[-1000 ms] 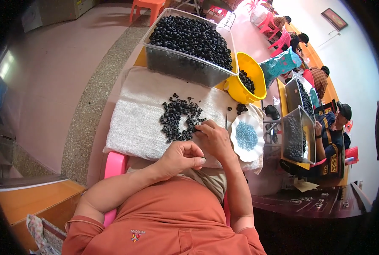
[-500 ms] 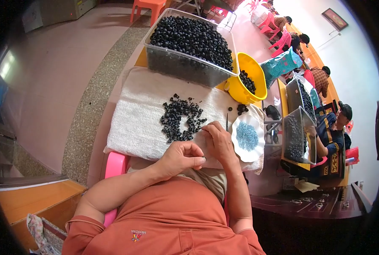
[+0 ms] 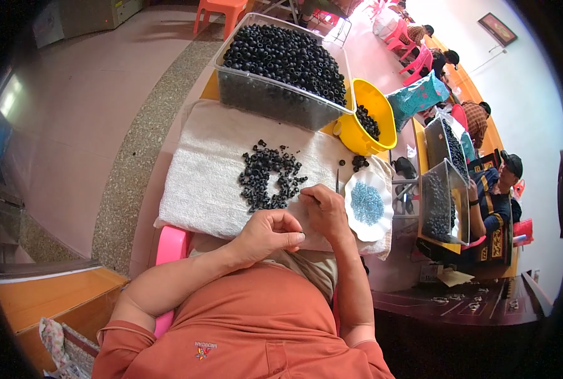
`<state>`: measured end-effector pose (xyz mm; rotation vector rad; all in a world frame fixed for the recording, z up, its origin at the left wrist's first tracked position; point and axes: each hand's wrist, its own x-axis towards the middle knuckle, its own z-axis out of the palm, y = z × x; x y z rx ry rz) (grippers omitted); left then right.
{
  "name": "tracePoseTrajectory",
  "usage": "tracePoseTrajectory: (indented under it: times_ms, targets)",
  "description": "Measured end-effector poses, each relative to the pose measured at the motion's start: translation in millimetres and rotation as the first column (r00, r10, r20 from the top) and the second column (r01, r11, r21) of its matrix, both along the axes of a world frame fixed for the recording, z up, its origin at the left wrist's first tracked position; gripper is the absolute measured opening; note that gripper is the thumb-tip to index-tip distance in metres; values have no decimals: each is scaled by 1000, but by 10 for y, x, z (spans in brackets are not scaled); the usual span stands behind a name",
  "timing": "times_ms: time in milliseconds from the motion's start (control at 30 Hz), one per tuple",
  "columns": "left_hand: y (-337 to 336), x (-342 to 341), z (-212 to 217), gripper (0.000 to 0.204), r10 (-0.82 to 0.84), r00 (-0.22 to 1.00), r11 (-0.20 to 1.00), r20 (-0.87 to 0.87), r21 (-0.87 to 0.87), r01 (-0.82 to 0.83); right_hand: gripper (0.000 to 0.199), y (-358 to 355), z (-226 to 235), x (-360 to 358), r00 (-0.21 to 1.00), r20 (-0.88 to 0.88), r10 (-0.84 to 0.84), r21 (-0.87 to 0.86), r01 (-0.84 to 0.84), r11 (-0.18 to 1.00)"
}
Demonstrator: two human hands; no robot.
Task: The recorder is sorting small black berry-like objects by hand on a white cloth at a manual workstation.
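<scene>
A pile of small black ring-shaped parts (image 3: 256, 174) lies on a white towel (image 3: 196, 167) in front of me. My left hand (image 3: 270, 235) hovers below the pile, thumb and fingertips pressed together; whatever they pinch is too small to name. Just right of it, my right hand (image 3: 325, 211) is bent over the towel with curled fingers, its fingertips by the pile's lower right edge. What it grips, if anything, is hidden. Beside the right hand stands a white scalloped dish (image 3: 377, 232) of tiny blue beads (image 3: 367, 203). A thin dark pointed tool (image 3: 337, 181) lies along the dish's left side.
A large clear bin (image 3: 275, 104) full of black parts stands at the towel's far edge. Next to it is a yellow tub (image 3: 382, 107) holding more. Several black pieces (image 3: 359, 162) sit above the dish. At right, a co-worker (image 3: 496, 189) sits behind another clear bin (image 3: 442, 202).
My right hand has drawn back slightly and its fingers have curled in more. The left hand stays in place. The co-worker's hand has moved.
</scene>
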<state>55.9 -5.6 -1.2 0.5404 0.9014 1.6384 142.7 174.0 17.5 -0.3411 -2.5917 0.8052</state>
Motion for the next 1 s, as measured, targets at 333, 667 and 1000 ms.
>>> tracePoseTrajectory:
  times_ms: [333,667,1000]
  targets:
    - [7,-5,-29,11,31,1000,999,3,-26,-31,14,40,-50,65,1000,5,-6,-303,7,953]
    - [2,-39,-33,11,72,996,997,50,-38,-70,13,79,-103,227,996,-34,78,-541,-84,837]
    - [10,-58,-24,11,104,994,994,41,-27,-103,12,-69,-43,362,987,-96,128,-877,-145,457]
